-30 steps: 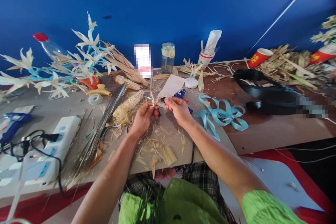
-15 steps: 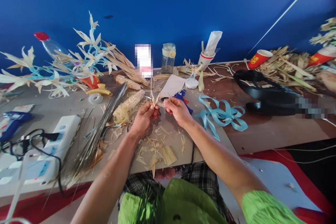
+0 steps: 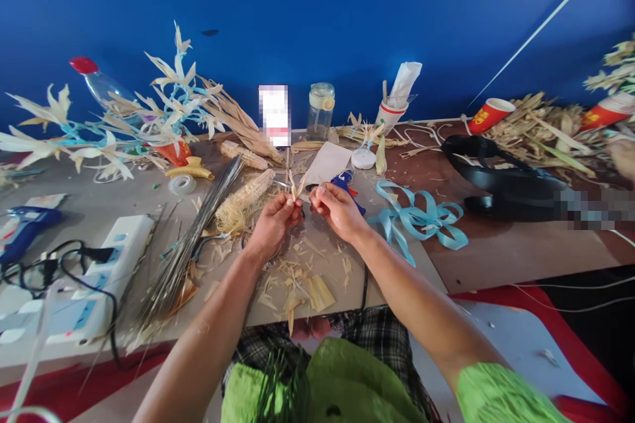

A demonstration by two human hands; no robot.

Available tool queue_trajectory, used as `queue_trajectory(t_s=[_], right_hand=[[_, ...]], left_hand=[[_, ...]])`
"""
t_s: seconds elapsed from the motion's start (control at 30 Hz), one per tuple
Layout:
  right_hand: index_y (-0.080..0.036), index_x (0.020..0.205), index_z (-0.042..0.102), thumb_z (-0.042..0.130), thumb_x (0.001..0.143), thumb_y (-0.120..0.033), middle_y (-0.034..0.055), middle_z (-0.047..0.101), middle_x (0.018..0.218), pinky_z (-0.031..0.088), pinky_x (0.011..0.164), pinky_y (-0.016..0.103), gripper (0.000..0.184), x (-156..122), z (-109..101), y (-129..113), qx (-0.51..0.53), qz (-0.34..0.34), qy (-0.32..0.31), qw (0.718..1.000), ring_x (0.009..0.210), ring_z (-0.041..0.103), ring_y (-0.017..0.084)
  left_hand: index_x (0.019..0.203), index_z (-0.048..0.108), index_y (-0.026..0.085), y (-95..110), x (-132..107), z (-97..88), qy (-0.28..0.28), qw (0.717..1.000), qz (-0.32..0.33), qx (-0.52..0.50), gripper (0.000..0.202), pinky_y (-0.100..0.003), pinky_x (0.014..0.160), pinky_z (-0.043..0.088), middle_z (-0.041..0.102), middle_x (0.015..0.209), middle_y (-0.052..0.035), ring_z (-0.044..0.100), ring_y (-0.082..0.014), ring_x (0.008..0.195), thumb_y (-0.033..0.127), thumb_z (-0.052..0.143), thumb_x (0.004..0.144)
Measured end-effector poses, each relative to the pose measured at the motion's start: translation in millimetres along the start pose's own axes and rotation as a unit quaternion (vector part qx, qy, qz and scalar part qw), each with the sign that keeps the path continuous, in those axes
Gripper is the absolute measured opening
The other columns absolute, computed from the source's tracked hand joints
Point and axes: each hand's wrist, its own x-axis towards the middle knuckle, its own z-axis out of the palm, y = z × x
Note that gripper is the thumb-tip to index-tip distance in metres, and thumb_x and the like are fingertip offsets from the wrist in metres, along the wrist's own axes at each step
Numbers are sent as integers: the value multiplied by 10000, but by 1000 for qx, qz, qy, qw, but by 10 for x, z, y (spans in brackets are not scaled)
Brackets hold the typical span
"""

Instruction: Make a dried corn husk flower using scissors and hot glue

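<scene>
Between the thumb and fingers of my left hand [image 3: 272, 223] is a small flower of pale corn husk [image 3: 296, 189], its pointed petals facing up. My right hand [image 3: 341, 209] is closed in a pinch just to the right of it, a narrow gap away; what its fingertips hold, if anything, is too small to make out. Husk scraps [image 3: 297, 284] lie on the table [image 3: 397, 297] below both hands. Left of my left hand are a bare corn cob [image 3: 251, 190] with stringy fibres and a bundle of thin metal wires [image 3: 191, 238].
Light-blue ribbon [image 3: 421, 211] lies right of my right hand, with a blue glue gun [image 3: 343, 180] behind it. A white power strip [image 3: 112, 271] and another blue glue gun [image 3: 27, 231] are at left. Husk flowers on blue stems [image 3: 173, 79] stand at the back left. A co-worker's hand [image 3: 624, 157] shows at far right.
My view has shifted slightly, so the background things sit a little further right. The flower stays pinched in my left hand, and my right hand remains closed beside it.
</scene>
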Motion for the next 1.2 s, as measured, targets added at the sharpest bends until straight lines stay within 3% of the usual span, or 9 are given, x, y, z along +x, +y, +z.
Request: queue_trajectory(t_s=[0.1, 0.2, 0.43, 0.7, 1.1, 1.2], right_hand=[[-184, 781, 548, 730, 646, -480, -17, 514, 741, 394, 605, 233, 373, 11, -14, 2, 4, -7, 10, 1000, 629, 444, 92], [-180, 859, 569, 698, 672, -510, -7, 530, 770, 403, 604, 234, 401, 10, -32, -18, 27, -6, 3, 1000, 628, 456, 93], [-173, 756, 584, 607, 730, -609, 0, 553, 701, 394, 579, 240, 437, -7, -37, -35, -13, -4, 7, 1000, 589, 477, 97], [-176, 652, 567, 645, 731, -502, -26, 529, 596, 337, 522, 233, 344, 19, -15, -19, -55, -5, 43, 998, 519, 434, 79], [-174, 648, 577, 622, 749, -362, -31, 514, 598, 339, 545, 235, 218, 0, -4, -63, -45, -22, 31, 998, 531, 429, 78], [-173, 670, 589, 637, 727, -342, -25, 542, 622, 346, 550, 234, 185, -12, -4, -81, -38, -22, 26, 999, 539, 432, 79]], left_hand=[[780, 576, 175, -22, 0, -18, -2, 999, 10, 38, 255, -241, 561, 387, 460, 604, 16, 426, -102, 554, 423, 633, 766], [785, 573, 169, -40, -6, -27, -4, 998, 17, 59, 247, -234, 558, 375, 475, 607, 15, 431, -100, 560, 410, 626, 778], [762, 553, 171, -27, -23, -2, -6, 997, 17, 76, 260, -230, 556, 373, 500, 604, 18, 445, -97, 557, 418, 631, 773], [763, 561, 170, 22, -41, 42, -18, 993, 0, 115, 287, -232, 527, 372, 529, 601, 5, 467, -102, 537, 451, 619, 771], [812, 617, 151, 53, -49, 49, -61, 991, 0, 116, 303, -235, 559, 409, 560, 651, -12, 503, -105, 577, 453, 597, 796], [775, 619, 149, 53, -50, 45, -45, 992, 2, 119, 290, -233, 552, 418, 564, 648, -13, 512, -104, 572, 439, 613, 784]])
